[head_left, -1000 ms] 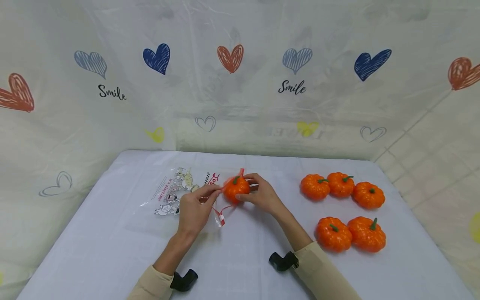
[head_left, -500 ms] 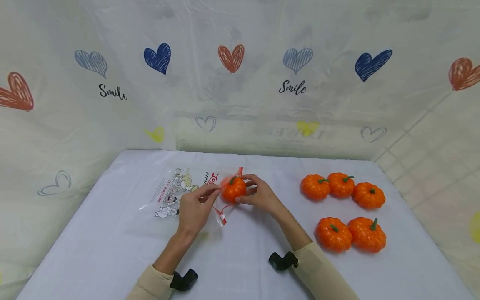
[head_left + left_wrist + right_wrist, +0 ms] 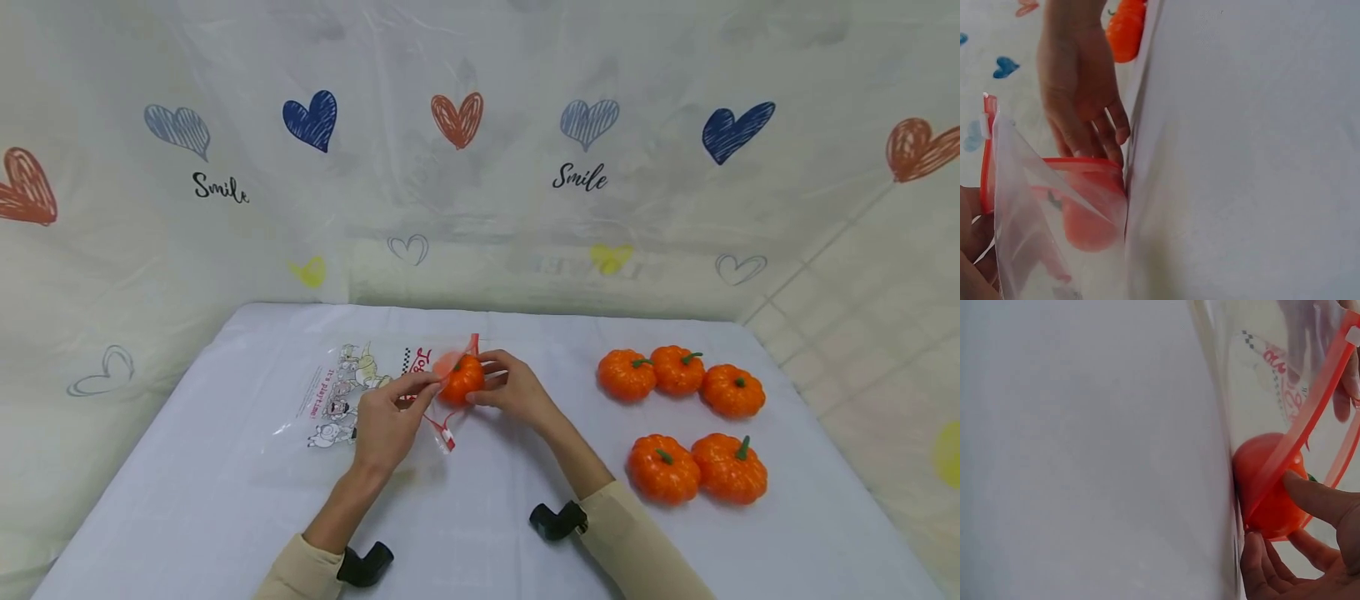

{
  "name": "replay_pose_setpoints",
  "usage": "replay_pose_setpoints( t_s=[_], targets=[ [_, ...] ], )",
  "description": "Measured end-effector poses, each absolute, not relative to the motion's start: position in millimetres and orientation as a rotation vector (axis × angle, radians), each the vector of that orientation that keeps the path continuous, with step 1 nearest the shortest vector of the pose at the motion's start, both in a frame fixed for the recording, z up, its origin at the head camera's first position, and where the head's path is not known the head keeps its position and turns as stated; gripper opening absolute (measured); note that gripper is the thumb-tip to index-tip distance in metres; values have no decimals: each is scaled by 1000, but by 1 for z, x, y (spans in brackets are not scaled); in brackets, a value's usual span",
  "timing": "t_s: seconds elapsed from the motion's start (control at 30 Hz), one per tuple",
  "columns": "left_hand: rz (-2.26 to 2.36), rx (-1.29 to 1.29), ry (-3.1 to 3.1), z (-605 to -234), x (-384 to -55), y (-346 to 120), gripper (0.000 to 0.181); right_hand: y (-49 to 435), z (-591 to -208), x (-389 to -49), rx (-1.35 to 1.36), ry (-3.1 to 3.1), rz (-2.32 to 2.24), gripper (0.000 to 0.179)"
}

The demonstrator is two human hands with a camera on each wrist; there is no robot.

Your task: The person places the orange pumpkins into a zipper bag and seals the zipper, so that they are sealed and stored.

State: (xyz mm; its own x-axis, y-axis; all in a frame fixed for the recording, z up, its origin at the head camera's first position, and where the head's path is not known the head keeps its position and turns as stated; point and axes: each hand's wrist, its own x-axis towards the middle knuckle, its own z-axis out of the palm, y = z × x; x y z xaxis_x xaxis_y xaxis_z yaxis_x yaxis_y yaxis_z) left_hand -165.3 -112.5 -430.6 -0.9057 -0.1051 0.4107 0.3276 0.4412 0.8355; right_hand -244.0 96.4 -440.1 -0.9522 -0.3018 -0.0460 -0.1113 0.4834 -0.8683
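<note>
In the head view a small orange toy pumpkin [image 3: 461, 383] sits near the middle of the bench [image 3: 480, 517], partway inside the red-edged mouth of a clear slider bag [image 3: 341, 408]. The right hand [image 3: 519, 393], at three o'clock from it, has its grip clamped on the pumpkin between thumb and fingers; in the right wrist view the thumb presses its side while fingers curl beneath. The red strip [image 3: 1294, 434] of the bag crosses the pumpkin there, and the part behind it shows paler through the film. The left hand [image 3: 387, 423], at eight o'clock from the pumpkin, has its grip clamped on the mouth of the bag, thumb and forefinger together at the edge. The bag lies flat toward nine o'clock, printed with cartoon animals and red lettering; its white slider [image 3: 447, 437] is at six o'clock, just below the pumpkin. Three more toy pumpkins [image 3: 677, 372] with green stems stand in a row at three o'clock, and a pair of pumpkins [image 3: 663, 469] sits touching at four o'clock. Beige sleeves [image 3: 641, 542] cover the forearms, a black wrist camera [image 3: 366, 565] showing at seven o'clock and another at five. At twelve o'clock hangs a pale curtain [image 3: 495, 217] printed with hearts and "Smile".
</note>
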Motion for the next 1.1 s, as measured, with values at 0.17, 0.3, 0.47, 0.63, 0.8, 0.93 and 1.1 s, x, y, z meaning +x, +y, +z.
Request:
replay_pose_setpoints(
  t_s=[0.17,0.3,0.47,0.63,0.8,0.93,1.1],
  targets=[
    [-1469,-209,-2286,-433,-167,-114,17,91,-442,-245,-374,2529,-1475,62],
    [-1478,-224,-2283,-433,-167,-115,17,87,-443,-247,-365,2536,-1506,63],
    [-1477,-214,-2294,-435,-168,-116,18,83,-446,-249,-337,2563,-1515,63],
    [-1463,-191,-2305,-437,-169,-117,17,82,-445,-248,-308,2573,-1478,64],
    [-1447,-133,-2335,-438,-168,-116,16,93,-435,-247,-286,2580,-1421,67],
    [-1447,-108,-2362,-437,-168,-115,14,110,-427,-249,-304,2592,-1403,68],
    [-1440,-87,-2419,-437,-169,-113,13,132,-418,-250,-307,2611,-1364,66]
  ],
)
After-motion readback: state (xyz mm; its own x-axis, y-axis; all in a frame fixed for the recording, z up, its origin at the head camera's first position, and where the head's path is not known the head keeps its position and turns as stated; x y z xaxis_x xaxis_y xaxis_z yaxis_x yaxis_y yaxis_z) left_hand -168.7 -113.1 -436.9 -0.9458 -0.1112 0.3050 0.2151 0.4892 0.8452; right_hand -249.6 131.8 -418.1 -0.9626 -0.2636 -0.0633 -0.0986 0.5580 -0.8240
